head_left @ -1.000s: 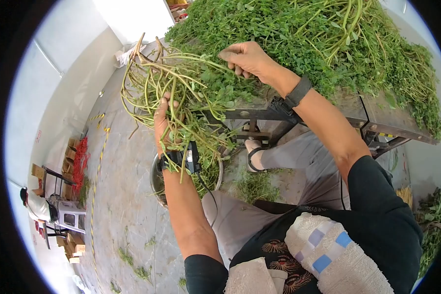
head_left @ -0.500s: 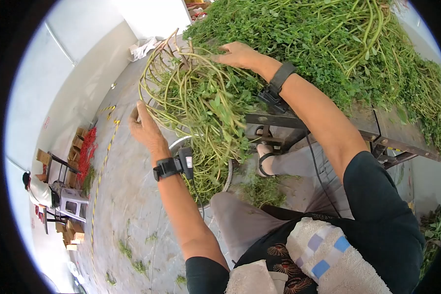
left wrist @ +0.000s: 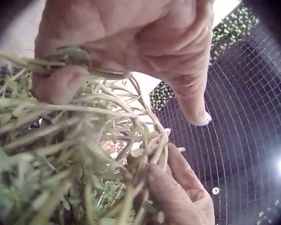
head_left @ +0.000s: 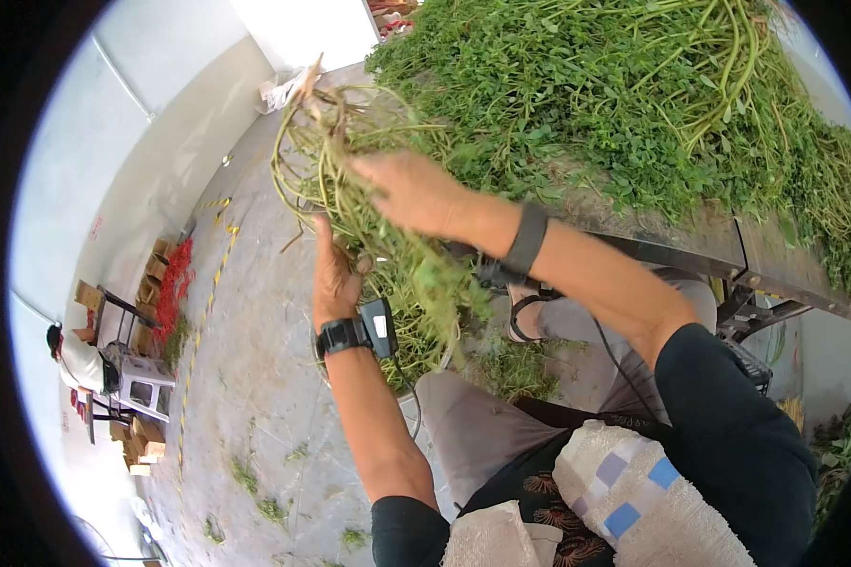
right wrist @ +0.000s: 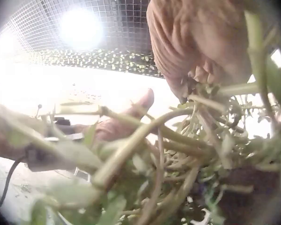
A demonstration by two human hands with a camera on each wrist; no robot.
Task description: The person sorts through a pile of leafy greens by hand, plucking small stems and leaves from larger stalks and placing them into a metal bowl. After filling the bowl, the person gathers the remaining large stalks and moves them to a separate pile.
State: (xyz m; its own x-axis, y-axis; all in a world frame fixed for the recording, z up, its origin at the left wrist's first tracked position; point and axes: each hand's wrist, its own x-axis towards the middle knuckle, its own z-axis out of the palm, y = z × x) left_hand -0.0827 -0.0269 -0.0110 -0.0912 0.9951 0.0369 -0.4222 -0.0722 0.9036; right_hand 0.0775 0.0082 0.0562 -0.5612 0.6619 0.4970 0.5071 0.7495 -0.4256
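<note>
A tangled bunch of long green plant stems [head_left: 327, 165] with pale roots at its top hangs in front of the person. The right hand [head_left: 411, 194], slightly blurred, is at its upper part; in the left wrist view, the right hand's fingers [left wrist: 171, 190] pinch stems there. On the bunch's lower left side is the left hand [head_left: 336, 279], thumb raised and apart. Its curled finger [left wrist: 61, 85] has stems lying between it and the palm [left wrist: 117, 37]. Small leaves at the bunch's lower end are blurred.
A large heap of leafy plants [head_left: 577, 85] covers much of the dark table [head_left: 643, 231]. Below the hands stands a round container partly hidden by stems. Plant scraps [head_left: 274, 510] lie on the floor. At far left, another person [head_left: 80, 364] sits near a plastic stool [head_left: 147, 387].
The left hand opened away from the bunch, then came back in against the stems. The right hand moved left from the heap, onto the bunch and down towards the person.
</note>
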